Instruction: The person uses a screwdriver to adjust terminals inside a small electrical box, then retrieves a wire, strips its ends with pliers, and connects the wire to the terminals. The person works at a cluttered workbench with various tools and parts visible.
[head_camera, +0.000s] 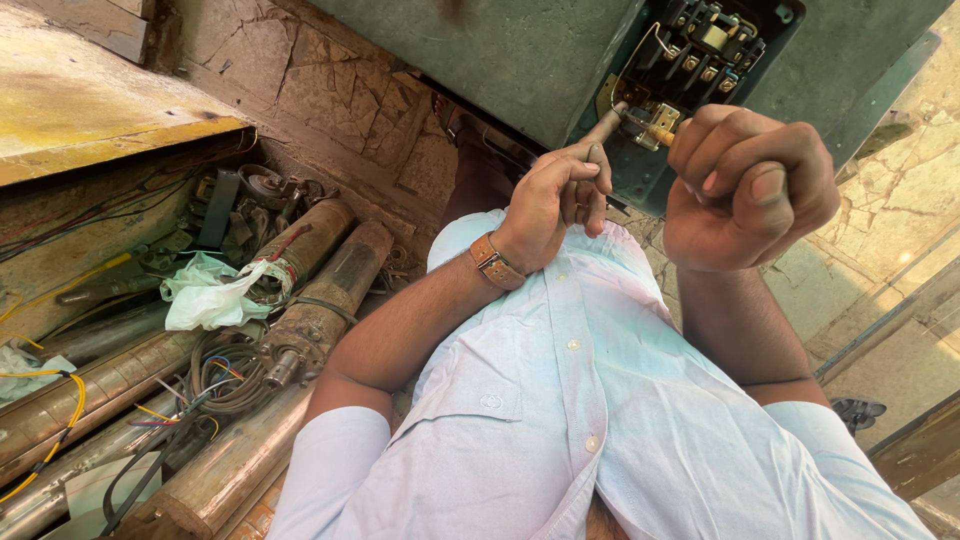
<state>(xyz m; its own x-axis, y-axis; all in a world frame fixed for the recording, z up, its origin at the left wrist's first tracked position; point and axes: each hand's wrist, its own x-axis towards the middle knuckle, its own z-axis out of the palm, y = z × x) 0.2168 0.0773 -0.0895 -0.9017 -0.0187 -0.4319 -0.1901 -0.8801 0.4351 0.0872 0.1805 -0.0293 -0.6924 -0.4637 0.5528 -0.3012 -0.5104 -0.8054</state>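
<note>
Warm daylight falls from the right, bright on the stone floor (890, 250) there — nearly glaring — while the left lies in soft shadow. Focus is sharp at centre; wide-angle stretch bends the edges, and the top blurs slightly.

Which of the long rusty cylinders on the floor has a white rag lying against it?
The upper left cylinder, with a red stripe on its side. The white rag lies against its lower end; the cylinder beside it and the longer ones below have none.

Left hand (555, 200) loosely curled, right hand (750, 185) fisted, both raised.
</note>
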